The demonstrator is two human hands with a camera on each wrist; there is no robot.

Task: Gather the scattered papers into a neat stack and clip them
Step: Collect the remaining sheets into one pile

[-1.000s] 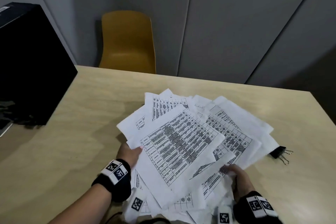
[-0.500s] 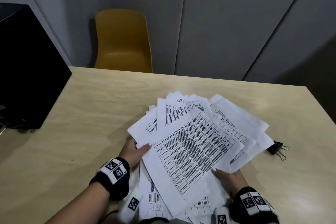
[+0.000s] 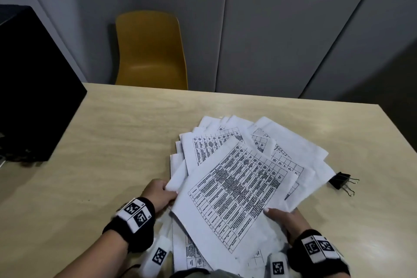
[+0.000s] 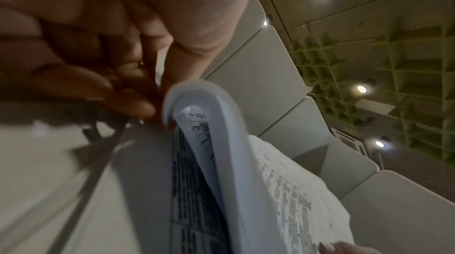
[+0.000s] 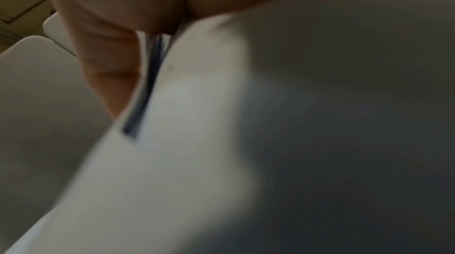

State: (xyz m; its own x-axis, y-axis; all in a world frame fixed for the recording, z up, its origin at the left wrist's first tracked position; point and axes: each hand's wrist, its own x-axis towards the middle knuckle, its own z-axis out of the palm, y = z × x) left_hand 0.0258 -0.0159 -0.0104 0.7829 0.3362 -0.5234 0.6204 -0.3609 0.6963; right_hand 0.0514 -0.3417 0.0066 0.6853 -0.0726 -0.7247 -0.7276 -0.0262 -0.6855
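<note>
A loose fan of printed papers (image 3: 239, 183) lies between my hands on the wooden table (image 3: 112, 137). My left hand (image 3: 160, 193) grips the pile's left edge, where one sheet curls over; the left wrist view shows the curled papers (image 4: 221, 141) against my fingers (image 4: 128, 102). My right hand (image 3: 282, 216) holds the pile's near right edge, thumb on top; the right wrist view shows that thumb (image 5: 108, 75) pressed on blurred papers (image 5: 197, 141). A black binder clip (image 3: 340, 180) lies on the table just right of the pile, touched by neither hand.
A large black box (image 3: 29, 88) stands at the table's left edge. A yellow chair (image 3: 151, 52) sits behind the far edge against grey wall panels. Bare tabletop shows left of and beyond the pile.
Both hands have pushed the sheets together, so the fan is narrower and sits further right, nearer the clip. The left hand's grip has curled one sheet's edge over.
</note>
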